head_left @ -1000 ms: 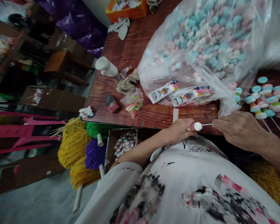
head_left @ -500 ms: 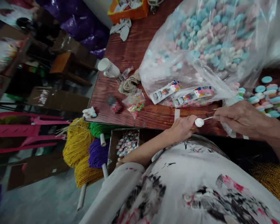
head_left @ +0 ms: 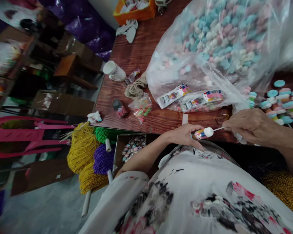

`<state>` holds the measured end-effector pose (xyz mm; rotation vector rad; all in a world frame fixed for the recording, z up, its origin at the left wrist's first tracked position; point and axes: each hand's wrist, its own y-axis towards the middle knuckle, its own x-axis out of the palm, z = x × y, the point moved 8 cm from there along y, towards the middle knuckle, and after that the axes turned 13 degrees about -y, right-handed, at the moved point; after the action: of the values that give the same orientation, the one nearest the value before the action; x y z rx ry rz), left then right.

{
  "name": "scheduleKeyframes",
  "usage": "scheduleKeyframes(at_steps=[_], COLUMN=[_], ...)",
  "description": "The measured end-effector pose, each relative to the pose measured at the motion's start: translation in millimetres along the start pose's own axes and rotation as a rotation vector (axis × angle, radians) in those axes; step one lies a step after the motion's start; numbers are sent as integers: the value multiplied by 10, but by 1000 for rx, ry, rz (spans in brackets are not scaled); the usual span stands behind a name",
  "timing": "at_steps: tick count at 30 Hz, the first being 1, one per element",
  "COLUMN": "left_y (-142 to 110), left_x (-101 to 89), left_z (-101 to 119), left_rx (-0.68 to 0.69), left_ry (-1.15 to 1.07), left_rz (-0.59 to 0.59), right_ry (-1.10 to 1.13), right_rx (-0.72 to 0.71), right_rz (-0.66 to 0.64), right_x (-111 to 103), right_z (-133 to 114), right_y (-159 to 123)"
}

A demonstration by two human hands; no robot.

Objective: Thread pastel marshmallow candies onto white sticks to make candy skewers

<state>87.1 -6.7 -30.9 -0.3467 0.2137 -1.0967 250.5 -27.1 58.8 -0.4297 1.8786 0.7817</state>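
Note:
My right hand (head_left: 251, 126) pinches the thin white stick (head_left: 218, 128) of a marshmallow lollipop (head_left: 201, 133) over the table's front edge. Its round white end faces right, and a colourful printed wrapper covers the rest. At the lollipop's left end is my left hand (head_left: 182, 135), its thumb and fingers spread apart around the wrapper. Beside my right hand lie several marshmallow sticks (head_left: 283, 104) in pink, blue, white and green. Behind the hands, printed packets (head_left: 201, 100) lie against a large clear bag of marshmallows (head_left: 219, 42).
On the wooden table (head_left: 129, 48) are a white mug (head_left: 114, 71), a beige cord bundle (head_left: 136, 88), a small candy bag (head_left: 142, 109) and an orange box (head_left: 134, 13). Below the left edge stand yellow rope spools (head_left: 79, 149), a carton of lollipops (head_left: 132, 148) and a pink chair (head_left: 19, 136).
My left thumb and fingers have spread from their closed grip, baring the printed wrapper. My right hand keeps hold of the stick. The view has shifted slightly.

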Motion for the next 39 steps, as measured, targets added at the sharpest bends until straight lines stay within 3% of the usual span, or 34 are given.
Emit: scheduleKeyframes(at_steps=[2,6,9,11,14,18,22,30,34,39], left_y=[1,36,80,100,88,65,77,162,127,32], left_x=[56,265,297,209,68,17,32,132,94,-85], left_z=[-12,-24,-81,-81,24,144,187,103,148,108], left_rx=[-47,-91,-108,-59,34,9,-20,-7,65,40], left_ry=[-110,-313,-367,-247,147,563,711,755,551,297], left_rz=[-94,-238,-153,-14,156,236,271,228,208,143], right_ry=[45,74,-14,-107,-188,-127,-72,-205,-254,-222], right_rx=[-101,-140,-140,-125,-75,49,143,130,53,-61], right_rz=[20,60,66,44,-59,-277,-380,-478,-393,-80], right_x=[16,-11,-46,-39,45,236,368,554,478,91], right_z=[-50,-89,-146,-180,-191,-136,-121,-291,-343,-265], right_y=[-10,29,38,26,6,-6,12,157,238,209])
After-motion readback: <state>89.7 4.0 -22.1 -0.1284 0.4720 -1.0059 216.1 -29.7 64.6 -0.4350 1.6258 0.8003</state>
